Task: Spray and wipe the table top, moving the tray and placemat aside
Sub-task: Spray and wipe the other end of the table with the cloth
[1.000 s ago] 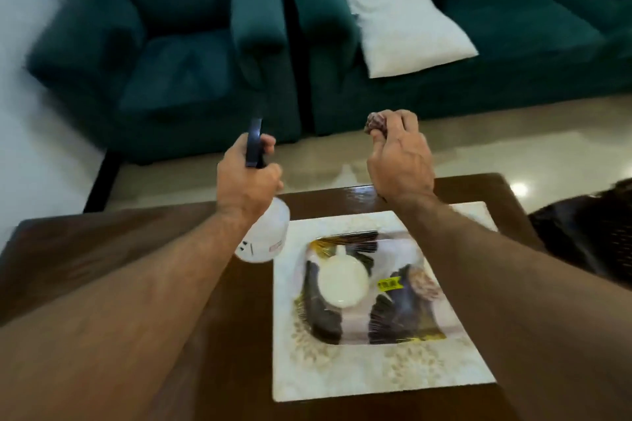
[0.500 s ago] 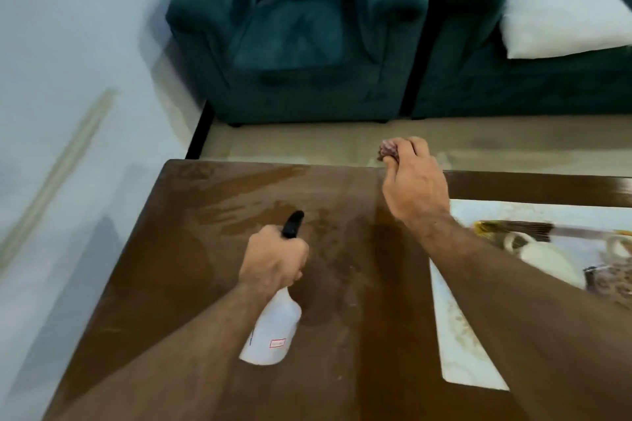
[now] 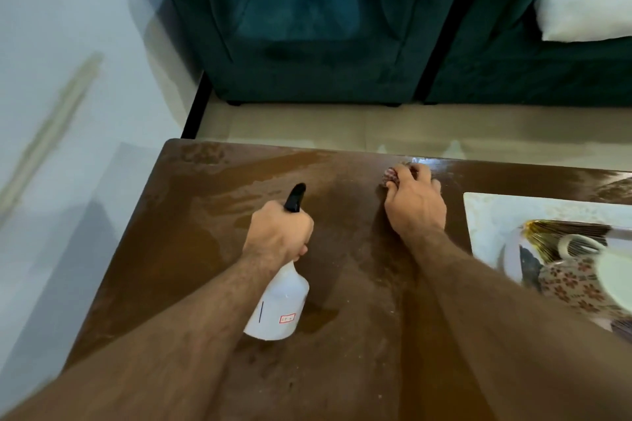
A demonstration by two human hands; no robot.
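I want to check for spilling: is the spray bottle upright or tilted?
Tilted. The spray bottle leans, its black nozzle pointing away from the person, gripped at the neck by the left hand.

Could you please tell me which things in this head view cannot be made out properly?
- Cloth: mostly hidden under the right hand.
- Spray bottle trigger: covered by the left hand.
- Tray and placemat: cut off by the right edge.
- Bottle label: too small to read.

White spray bottle (image 3: 278, 308) tilted above brown table top (image 3: 191, 215); placemat (image 3: 485, 215) far right.
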